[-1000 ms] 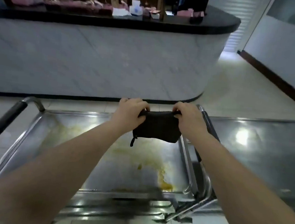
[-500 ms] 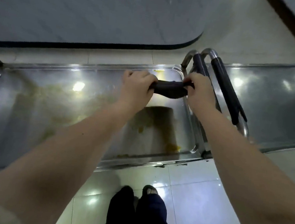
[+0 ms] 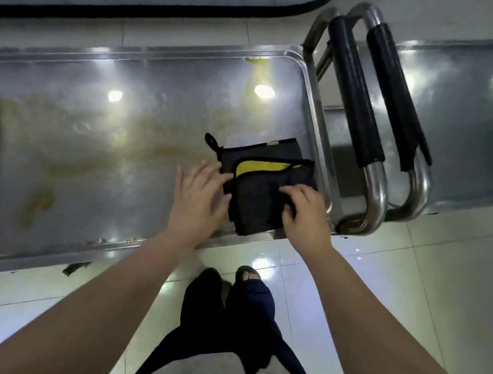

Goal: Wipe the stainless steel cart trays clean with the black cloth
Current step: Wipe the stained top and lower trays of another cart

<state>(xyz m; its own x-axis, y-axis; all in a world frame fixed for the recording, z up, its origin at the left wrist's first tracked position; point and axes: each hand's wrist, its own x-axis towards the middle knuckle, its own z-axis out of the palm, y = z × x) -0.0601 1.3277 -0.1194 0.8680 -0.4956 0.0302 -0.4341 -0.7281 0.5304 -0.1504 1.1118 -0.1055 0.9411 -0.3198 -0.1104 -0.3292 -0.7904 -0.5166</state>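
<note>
The black cloth [image 3: 264, 188], folded with a yellow patch and a hanging loop showing, lies in the near right corner of the stainless steel cart tray [image 3: 124, 134]. Yellow-brown smears streak the tray's surface. My left hand [image 3: 198, 194] rests flat with fingers spread at the cloth's left edge. My right hand [image 3: 304, 212] presses on the cloth's near right part with its fingers curled into the fabric. A second steel tray [image 3: 469, 117] sits to the right.
Two steel push handles with black grips [image 3: 354, 100] stand between the two trays. A curved white counter base with a black skirting [image 3: 165, 12] lies beyond the cart. My feet [image 3: 239, 293] stand on glossy floor tiles right below the tray's front rim.
The cloth, held stretched between both hands above the tray, has come down onto the tray's near right corner. My left hand has let go and spread flat. The view has tilted further down.
</note>
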